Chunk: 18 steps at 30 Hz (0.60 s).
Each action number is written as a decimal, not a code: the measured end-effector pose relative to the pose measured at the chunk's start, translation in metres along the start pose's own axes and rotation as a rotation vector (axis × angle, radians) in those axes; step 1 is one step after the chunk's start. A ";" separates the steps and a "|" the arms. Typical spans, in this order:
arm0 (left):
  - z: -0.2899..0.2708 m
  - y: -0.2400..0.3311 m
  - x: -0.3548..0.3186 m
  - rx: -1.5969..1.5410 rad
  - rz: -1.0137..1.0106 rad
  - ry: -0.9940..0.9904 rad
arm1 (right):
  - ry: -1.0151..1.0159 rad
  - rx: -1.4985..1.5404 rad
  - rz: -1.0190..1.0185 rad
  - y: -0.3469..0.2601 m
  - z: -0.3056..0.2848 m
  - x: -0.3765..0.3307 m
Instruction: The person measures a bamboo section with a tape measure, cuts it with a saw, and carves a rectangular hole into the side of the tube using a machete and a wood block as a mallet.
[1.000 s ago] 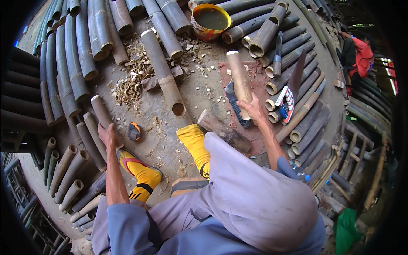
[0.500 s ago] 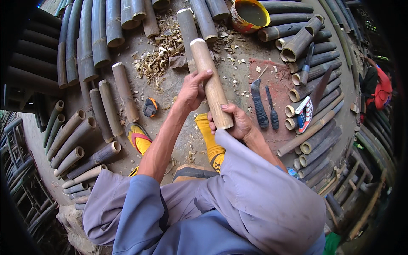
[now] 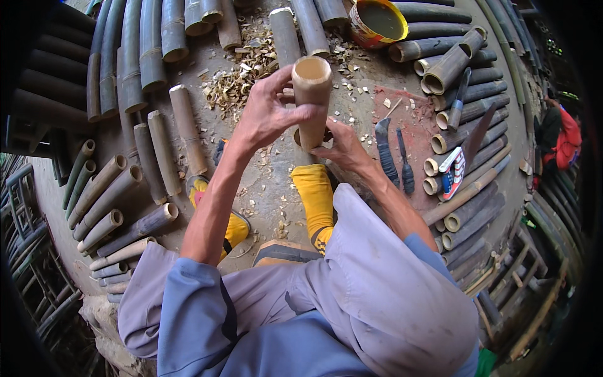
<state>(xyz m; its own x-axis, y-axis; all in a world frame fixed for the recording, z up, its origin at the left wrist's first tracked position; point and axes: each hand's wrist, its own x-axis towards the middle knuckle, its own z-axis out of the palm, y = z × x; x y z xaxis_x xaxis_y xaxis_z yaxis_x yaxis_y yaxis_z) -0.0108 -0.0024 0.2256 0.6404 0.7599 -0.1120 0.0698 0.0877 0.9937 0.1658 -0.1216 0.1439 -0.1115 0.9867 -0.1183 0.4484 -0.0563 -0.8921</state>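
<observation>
Both my hands grip a pale, shaved bamboo tube, tilted up so that its open hollow end faces me. My left hand wraps its upper left side, the thumb lying across the front. Around the lower end close the fingers of my right hand, partly hidden behind the tube. Beyond it, another bamboo piece lies on the ground, pointing away. Right of my hands, a knife with a dark wrapped handle and a slim dark-handled tool rest on a reddish mat.
Bamboo shavings litter the ground ahead. Cut bamboo tubes lie in rows left and right. A yellow-rimmed bucket of murky liquid stands far right. A handsaw lies across the right-hand tubes. Yellow-covered feet are below my hands.
The tube has swung from lying lengthwise to standing tilted, its hollow end now toward me. My left hand rose and moved left; my right hand moved slightly up. The left foot shifted toward me.
</observation>
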 end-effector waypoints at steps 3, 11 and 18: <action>0.003 0.003 -0.021 0.118 0.083 0.013 | 0.003 -0.059 -0.159 0.004 0.011 0.009; 0.022 -0.006 -0.056 0.038 0.168 0.050 | 0.095 -0.172 -0.121 -0.014 0.000 0.007; 0.015 0.001 -0.072 0.111 0.163 0.096 | 0.200 -0.310 -0.500 -0.187 -0.049 0.035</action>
<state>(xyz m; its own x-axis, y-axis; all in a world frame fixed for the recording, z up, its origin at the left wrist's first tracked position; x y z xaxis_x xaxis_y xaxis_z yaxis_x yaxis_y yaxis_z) -0.0452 -0.0672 0.2344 0.5750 0.8163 0.0556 0.0587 -0.1089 0.9923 0.1220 -0.0691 0.3282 -0.2194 0.8934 0.3921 0.6247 0.4374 -0.6469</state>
